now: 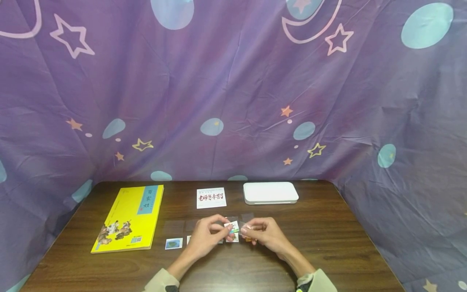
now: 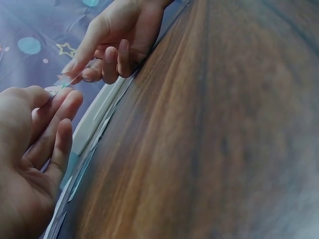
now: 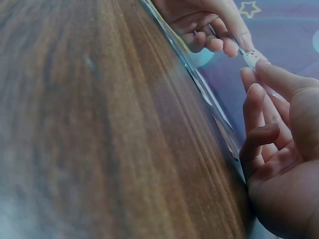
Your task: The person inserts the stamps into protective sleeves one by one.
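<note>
Between thumb and fingers, my left hand [image 1: 208, 237] pinches a small stamp-like picture card [image 1: 231, 226] with a white border and green along its lower part. My right hand [image 1: 270, 235] pinches a clear plastic sleeve [image 1: 243, 229] by its edge, right beside the card. In both wrist views the fingertips of the two hands meet closely around these thin pieces, raised over the table. Whether the card is partly inside the sleeve I cannot tell. Below the hands lies another small picture card [image 1: 233, 239], and an orange one [image 1: 248, 239] is mostly hidden by the right fingers.
A blue picture card [image 1: 174, 243] lies left on the brown table [image 1: 233, 271], below a clear sleeve [image 1: 174, 226]. Another sleeve [image 1: 248, 217] lies behind the hands. Farther out are a yellow book [image 1: 127, 219], a white card with red writing [image 1: 211, 198] and a white case [image 1: 270, 192].
</note>
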### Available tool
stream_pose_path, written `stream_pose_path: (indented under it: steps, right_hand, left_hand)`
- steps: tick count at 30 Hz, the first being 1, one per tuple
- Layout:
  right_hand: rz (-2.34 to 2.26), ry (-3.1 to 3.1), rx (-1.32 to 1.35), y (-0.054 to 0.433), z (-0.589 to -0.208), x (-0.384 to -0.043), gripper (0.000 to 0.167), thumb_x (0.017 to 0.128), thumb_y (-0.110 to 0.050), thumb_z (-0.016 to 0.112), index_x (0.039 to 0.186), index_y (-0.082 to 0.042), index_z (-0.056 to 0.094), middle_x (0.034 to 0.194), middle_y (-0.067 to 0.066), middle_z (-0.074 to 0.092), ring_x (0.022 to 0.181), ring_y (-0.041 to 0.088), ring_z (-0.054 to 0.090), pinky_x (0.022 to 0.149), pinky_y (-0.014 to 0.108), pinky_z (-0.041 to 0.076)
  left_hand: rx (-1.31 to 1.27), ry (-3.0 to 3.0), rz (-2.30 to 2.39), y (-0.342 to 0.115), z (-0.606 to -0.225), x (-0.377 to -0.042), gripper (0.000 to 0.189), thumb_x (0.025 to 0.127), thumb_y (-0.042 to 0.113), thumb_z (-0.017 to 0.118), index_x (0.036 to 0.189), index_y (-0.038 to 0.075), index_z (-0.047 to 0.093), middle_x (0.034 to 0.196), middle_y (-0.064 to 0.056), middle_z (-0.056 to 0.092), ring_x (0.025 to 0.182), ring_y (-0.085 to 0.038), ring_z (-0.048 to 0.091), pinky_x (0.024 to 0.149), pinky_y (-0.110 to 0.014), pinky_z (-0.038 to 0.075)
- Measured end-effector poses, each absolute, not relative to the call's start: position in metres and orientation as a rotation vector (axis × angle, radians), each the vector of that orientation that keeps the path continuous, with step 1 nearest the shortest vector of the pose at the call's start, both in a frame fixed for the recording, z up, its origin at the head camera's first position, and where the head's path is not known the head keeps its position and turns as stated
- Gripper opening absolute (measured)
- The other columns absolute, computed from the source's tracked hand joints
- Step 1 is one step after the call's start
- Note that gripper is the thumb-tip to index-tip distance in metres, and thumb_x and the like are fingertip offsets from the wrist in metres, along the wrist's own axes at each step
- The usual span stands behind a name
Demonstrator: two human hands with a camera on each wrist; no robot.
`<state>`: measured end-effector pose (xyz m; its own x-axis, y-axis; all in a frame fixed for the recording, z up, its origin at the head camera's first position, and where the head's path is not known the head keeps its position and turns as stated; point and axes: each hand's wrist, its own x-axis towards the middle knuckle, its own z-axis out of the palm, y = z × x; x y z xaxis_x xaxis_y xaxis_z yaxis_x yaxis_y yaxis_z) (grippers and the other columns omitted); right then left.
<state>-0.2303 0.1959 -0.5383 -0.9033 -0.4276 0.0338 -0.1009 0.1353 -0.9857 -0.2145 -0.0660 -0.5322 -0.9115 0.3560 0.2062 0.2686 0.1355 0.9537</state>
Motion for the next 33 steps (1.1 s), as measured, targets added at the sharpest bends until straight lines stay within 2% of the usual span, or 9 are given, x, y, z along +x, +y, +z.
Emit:
stream_pose_path:
  steps: [8, 13, 17, 22, 29, 33]
  right_hand:
    - [-1.832, 2.160, -0.508, 0.1955, -0.5367, -0.2292, 0.024, 0.098, -0.020, 0.082, 0.110, 0.001, 0.078, 0.097, 0.016, 0.084, 0.064, 0.006, 0.066, 0.060, 0.020, 0.058]
    - [-1.814, 2.182, -0.515, 0.1951, -0.5372, -0.2293, 0.023, 0.098, -0.020, 0.082, 0.107, 0.000, 0.080, 0.096, 0.020, 0.083, 0.063, 0.005, 0.064, 0.059, 0.020, 0.057]
    - [-1.814, 2.197, -0.519, 0.1942, -0.5374, -0.2288, 0.021, 0.098, -0.020, 0.081, 0.107, -0.001, 0.080, 0.096, 0.024, 0.081, 0.064, 0.005, 0.064, 0.059, 0.020, 0.057]
    - [-1.821, 2.199, -0.523, 0.1938, -0.5380, -0.2286, 0.020, 0.099, -0.020, 0.080, 0.107, -0.001, 0.080, 0.098, 0.028, 0.080, 0.064, 0.006, 0.065, 0.060, 0.021, 0.058]
    - [-1.827, 2.208, -0.490, 0.1942, -0.5384, -0.2288, 0.020, 0.098, -0.019, 0.081, 0.109, -0.002, 0.081, 0.094, 0.026, 0.080, 0.064, 0.007, 0.066, 0.060, 0.021, 0.058]
    - [-1.822, 2.210, -0.491, 0.1939, -0.5378, -0.2287, 0.021, 0.098, -0.020, 0.081, 0.110, -0.003, 0.080, 0.097, 0.023, 0.081, 0.065, 0.007, 0.067, 0.059, 0.021, 0.057]
  left_hand:
    - [0.643, 2.316, 1.918, -0.0645, -0.5314, -0.2137, 0.023, 0.103, 0.026, 0.076, 0.116, 0.007, 0.073, 0.092, -0.010, 0.085, 0.081, -0.020, 0.083, 0.066, -0.031, 0.067]
    - [0.641, 2.328, 1.894, -0.0638, -0.5310, -0.2137, 0.023, 0.103, 0.029, 0.076, 0.114, 0.009, 0.074, 0.090, -0.007, 0.085, 0.079, -0.016, 0.082, 0.053, -0.023, 0.058]
    - [0.642, 2.313, 1.901, -0.0635, -0.5316, -0.2138, 0.022, 0.103, 0.028, 0.076, 0.113, 0.008, 0.075, 0.091, -0.007, 0.085, 0.078, -0.014, 0.082, 0.054, -0.022, 0.057]
    - [0.655, 2.304, 1.913, -0.0635, -0.5329, -0.2147, 0.021, 0.103, 0.028, 0.076, 0.112, 0.008, 0.077, 0.093, -0.008, 0.085, 0.078, -0.014, 0.082, 0.059, -0.027, 0.063]
    - [0.640, 2.300, 1.899, -0.0630, -0.5340, -0.2151, 0.021, 0.103, 0.028, 0.076, 0.112, 0.009, 0.078, 0.095, -0.006, 0.085, 0.079, -0.013, 0.082, 0.064, -0.029, 0.065]
    - [0.633, 2.315, 1.871, -0.0633, -0.5342, -0.2151, 0.020, 0.103, 0.030, 0.076, 0.111, 0.012, 0.078, 0.095, -0.004, 0.085, 0.080, -0.013, 0.082, 0.062, -0.026, 0.063]
